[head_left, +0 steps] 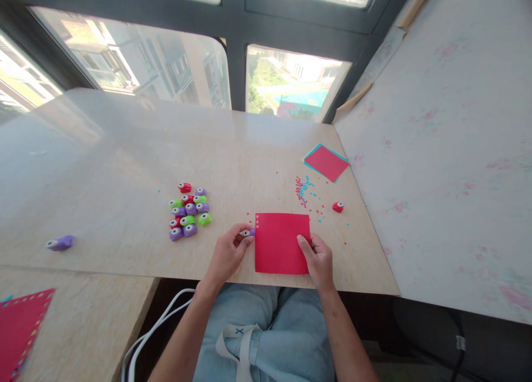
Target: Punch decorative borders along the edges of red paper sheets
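Observation:
A red square sheet of paper [281, 243] lies flat near the table's front edge, with a few small holes along its upper left edge. My left hand [228, 251] is closed on a small purple paper punch [249, 233] at the sheet's left edge. My right hand [318, 257] presses on the sheet's right edge, fingers together, thumb on the paper.
A cluster of several purple, green and red punches [189, 211] sits left of centre. One red punch [338, 207] and scattered paper dots [305, 191] lie at right. A red-on-blue paper stack [326, 162] is farther back. A purple punch [60, 242] sits far left; a punched red sheet [19, 326] lies lower left.

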A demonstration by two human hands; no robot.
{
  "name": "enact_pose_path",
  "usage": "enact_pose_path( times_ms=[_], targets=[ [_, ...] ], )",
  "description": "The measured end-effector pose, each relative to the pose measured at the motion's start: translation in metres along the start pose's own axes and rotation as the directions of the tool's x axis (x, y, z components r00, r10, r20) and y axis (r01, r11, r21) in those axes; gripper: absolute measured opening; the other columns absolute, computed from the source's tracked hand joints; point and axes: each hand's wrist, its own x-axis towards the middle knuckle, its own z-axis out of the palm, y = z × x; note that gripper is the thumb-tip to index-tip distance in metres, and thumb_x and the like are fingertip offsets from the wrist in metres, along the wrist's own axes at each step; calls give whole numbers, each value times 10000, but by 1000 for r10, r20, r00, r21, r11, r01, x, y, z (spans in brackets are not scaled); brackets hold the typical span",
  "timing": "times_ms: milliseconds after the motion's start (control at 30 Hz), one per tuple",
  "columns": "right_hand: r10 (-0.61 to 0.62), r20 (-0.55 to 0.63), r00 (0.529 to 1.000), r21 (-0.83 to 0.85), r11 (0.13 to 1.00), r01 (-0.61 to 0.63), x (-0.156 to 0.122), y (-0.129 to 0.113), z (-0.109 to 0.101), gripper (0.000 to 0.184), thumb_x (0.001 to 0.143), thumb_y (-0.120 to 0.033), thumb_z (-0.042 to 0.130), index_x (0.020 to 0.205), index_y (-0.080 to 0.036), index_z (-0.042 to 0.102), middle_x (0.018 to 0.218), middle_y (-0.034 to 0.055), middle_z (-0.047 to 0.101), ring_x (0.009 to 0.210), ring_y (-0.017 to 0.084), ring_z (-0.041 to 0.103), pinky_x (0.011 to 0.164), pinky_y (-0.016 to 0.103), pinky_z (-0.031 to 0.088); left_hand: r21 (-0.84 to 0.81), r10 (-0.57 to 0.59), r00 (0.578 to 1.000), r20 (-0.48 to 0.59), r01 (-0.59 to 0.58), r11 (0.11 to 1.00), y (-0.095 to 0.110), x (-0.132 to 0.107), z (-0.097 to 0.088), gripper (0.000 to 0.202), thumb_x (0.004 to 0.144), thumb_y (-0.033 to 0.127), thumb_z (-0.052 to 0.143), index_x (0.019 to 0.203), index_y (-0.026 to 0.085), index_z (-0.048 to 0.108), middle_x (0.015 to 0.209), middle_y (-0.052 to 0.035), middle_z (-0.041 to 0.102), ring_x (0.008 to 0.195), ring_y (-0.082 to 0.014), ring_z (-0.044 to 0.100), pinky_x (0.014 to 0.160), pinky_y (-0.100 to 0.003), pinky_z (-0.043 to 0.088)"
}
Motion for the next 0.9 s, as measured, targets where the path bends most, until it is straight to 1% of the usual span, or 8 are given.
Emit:
enact_pose_path(
  times_ms=[167,433,667,833,900],
  targets=[
    [-8,3,1000,-4,1000,8,0,-1,0,401,847,-541,619,667,-194,531,596,-44,427,561,117,362,507,237,338,-15,-3,1000,-2,3,1000,-2,1,-1,277,847,368,609,1064,204,663,872,-32,709,769,-176,660,706,-268,521],
    [2,17,1000,5,1000,-2,0,1,-1,396,852,-523,625,658,-199,504,603,-48,409,567,116,354,511,236,331,-26,-23,1000,4,23,999,0,1,-1,270,827,340,624,1053,202,679,839,-24,720,731,-167,651,705,-268,529],
    [-7,26,1000,-9,1000,8,0,-2,-1,392,849,-518,623,653,-198,509,594,-49,412,555,115,358,502,237,322,-34,-27,1000,6,28,999,0,2,-1,276,828,350,626,1055,201,679,827,-24,717,740,-171,656,712,-269,531],
    [-9,13,1000,-12,1000,10,1,-1,-1,388,854,-497,625,645,-198,494,601,-48,403,570,116,355,510,234,326,-37,-28,1000,6,28,999,-1,0,-1,266,825,337,628,1049,203,677,846,-24,718,740,-167,648,719,-267,524],
    [1,18,1000,-9,1000,-1,1,1,-1,377,855,-494,624,658,-193,512,607,-43,420,578,118,365,516,233,337,-43,-29,1000,11,30,999,0,0,-1,265,825,333,627,1051,203,676,852,-23,719,739,-165,645,721,-266,523]
  ],
)
